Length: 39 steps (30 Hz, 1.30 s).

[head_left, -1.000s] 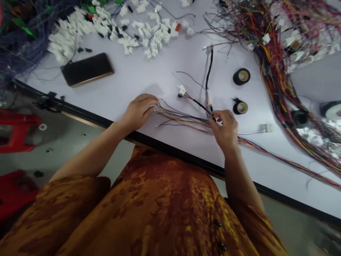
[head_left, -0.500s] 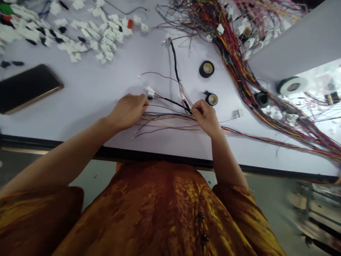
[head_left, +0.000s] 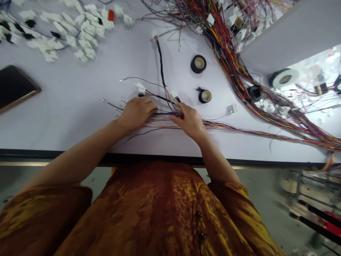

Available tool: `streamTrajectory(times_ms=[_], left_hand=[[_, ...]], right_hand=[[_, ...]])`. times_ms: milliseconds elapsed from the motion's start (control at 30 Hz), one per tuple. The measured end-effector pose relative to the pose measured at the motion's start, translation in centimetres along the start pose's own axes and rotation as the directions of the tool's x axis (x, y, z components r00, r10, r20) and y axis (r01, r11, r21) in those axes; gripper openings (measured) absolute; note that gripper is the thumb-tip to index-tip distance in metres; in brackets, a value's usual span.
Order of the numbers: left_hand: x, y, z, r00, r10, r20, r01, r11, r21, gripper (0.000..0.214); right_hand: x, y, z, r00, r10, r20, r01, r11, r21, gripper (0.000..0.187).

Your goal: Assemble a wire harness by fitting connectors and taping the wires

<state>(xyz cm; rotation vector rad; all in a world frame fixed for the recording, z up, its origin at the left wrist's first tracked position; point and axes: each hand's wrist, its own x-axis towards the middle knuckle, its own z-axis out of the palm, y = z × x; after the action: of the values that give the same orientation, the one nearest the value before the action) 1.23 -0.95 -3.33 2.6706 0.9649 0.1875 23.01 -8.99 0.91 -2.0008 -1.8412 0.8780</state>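
Observation:
My right hand (head_left: 189,120) is closed round the wire bundle (head_left: 213,123), with thumb and fingers on either side of it. To the left, my left hand (head_left: 139,112) lies with curled fingers over the loose wires, its fingertips partly hidden. Bare wire ends (head_left: 109,103) stick out beyond it. A white connector (head_left: 140,89) on a black-wrapped branch lies just above my left hand. Another branch, wrapped in black tape (head_left: 160,64), runs up from the bundle. A small white connector (head_left: 174,94) sits just above my right fingers.
Two black tape rolls, the upper roll (head_left: 198,64) and the lower roll (head_left: 205,96), lie beyond my right hand. A thick wire harness (head_left: 234,78) crosses the right side. White connectors (head_left: 87,35) are heaped at upper left, above a phone (head_left: 16,87). The dark table edge (head_left: 160,159) runs in front.
My left hand has come down from beside the white connector onto the loose wires. My right hand has gone from a fingertip pinch to a grip round the bundle. The view has shifted slightly.

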Motion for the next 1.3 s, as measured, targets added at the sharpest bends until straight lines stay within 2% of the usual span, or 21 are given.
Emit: streamTrajectory(times_ms=[67, 133, 233, 400, 533, 600, 667, 733, 833, 900, 967, 1000, 1033, 1100, 1167, 1200, 1233, 1300], left_hand=[[0.4, -0.2, -0.1, 0.999, -0.021, -0.029, 0.022, 1.000, 0.013, 0.030], [0.2, -0.5, -0.3, 0.996, -0.062, -0.061, 0.063, 0.998, 0.017, 0.027], [-0.3, -0.9, -0.3, 0.986, -0.129, -0.109, 0.130, 0.991, 0.007, 0.027], [-0.3, -0.9, 0.4, 0.962, -0.204, -0.180, 0.202, 0.979, -0.031, 0.031], [-0.2, -1.5, 0.1, 0.941, -0.265, -0.211, 0.238, 0.960, -0.144, 0.025], [-0.6, -2.1, -0.5, 0.907, -0.344, -0.242, 0.314, 0.937, -0.154, 0.021], [-1.2, -2.8, -1.2, 0.856, -0.449, -0.257, 0.425, 0.893, -0.145, 0.021], [-1.9, -3.3, -1.7, 0.817, -0.513, -0.264, 0.489, 0.859, -0.154, 0.023], [-2.9, -3.6, -2.0, 0.809, -0.531, -0.253, 0.480, 0.844, -0.238, 0.021], [-3.2, -3.5, -1.9, 0.782, -0.572, -0.249, 0.478, 0.806, -0.350, 0.020], [-3.2, -3.2, -1.8, 0.729, -0.634, -0.259, 0.433, 0.719, -0.543, 0.017], [-3.0, -3.0, -1.8, 0.707, -0.661, -0.251, 0.373, 0.650, -0.662, 0.015], [-2.8, -2.8, -1.8, 0.693, -0.684, -0.226, 0.295, 0.555, -0.778, 0.014], [-2.2, -2.4, -1.9, 0.691, -0.712, -0.130, 0.142, 0.309, -0.941, 0.021], [-1.6, -2.1, -1.9, 0.679, -0.733, -0.031, 0.046, 0.085, -0.995, 0.026], [-1.3, -2.0, -1.8, 0.660, -0.751, -0.004, 0.011, 0.015, -1.000, 0.025], [-1.0, -2.0, -1.8, 0.635, -0.772, 0.003, -0.023, -0.022, -0.999, 0.022], [-0.5, -1.9, -1.6, 0.582, -0.813, -0.021, -0.076, -0.028, -0.997, 0.016]], right_hand=[[1.4, -0.9, 0.3, 0.999, -0.029, 0.017, 0.031, 0.995, -0.096, 0.018], [2.3, -1.4, 0.3, 0.997, -0.078, 0.014, 0.080, 0.988, -0.132, 0.010], [2.8, -1.3, -0.4, 0.992, -0.124, 0.022, 0.126, 0.982, -0.141, 0.014], [2.8, -0.3, -1.3, 0.986, -0.091, 0.141, 0.114, 0.980, -0.164, 0.009], [3.0, -0.2, -0.5, 0.993, -0.083, 0.083, 0.098, 0.974, -0.206, 0.009], [3.4, -0.7, 0.2, 0.994, -0.099, 0.040, 0.105, 0.973, -0.204, 0.011], [3.9, -1.6, 1.0, 0.992, -0.127, 0.013, 0.127, 0.975, -0.181, 0.011], [4.8, -2.8, 1.7, 0.986, -0.168, 0.010, 0.167, 0.973, -0.156, 0.009], [6.4, -4.6, 2.7, 0.982, -0.190, 0.005, 0.190, 0.981, -0.040, 0.004], [7.4, -5.3, 3.5, 0.988, -0.155, 0.026, 0.149, 0.976, 0.161, 0.005], [8.3, -5.7, 4.3, 0.990, -0.113, 0.081, 0.075, 0.924, 0.376, 0.005], [8.7, -5.7, 4.6, 0.990, -0.097, 0.099, 0.042, 0.890, 0.454, 0.005], [8.9, -5.6, 4.9, 0.992, -0.082, 0.098, 0.021, 0.861, 0.508, 0.006], [9.3, -5.5, 5.2, 0.998, -0.053, 0.046, 0.017, 0.823, 0.567, 0.008], [9.4, -5.4, 5.3, 0.999, -0.035, -0.007, 0.032, 0.799, 0.600, 0.013], [9.3, -5.4, 5.2, 0.999, -0.030, -0.023, 0.038, 0.791, 0.611, 0.015], [9.3, -5.4, 5.2, 0.999, -0.027, -0.034, 0.042, 0.786, 0.617, 0.015], [9.2, -5.4, 5.2, 0.998, -0.023, -0.053, 0.050, 0.783, 0.620, 0.014]])
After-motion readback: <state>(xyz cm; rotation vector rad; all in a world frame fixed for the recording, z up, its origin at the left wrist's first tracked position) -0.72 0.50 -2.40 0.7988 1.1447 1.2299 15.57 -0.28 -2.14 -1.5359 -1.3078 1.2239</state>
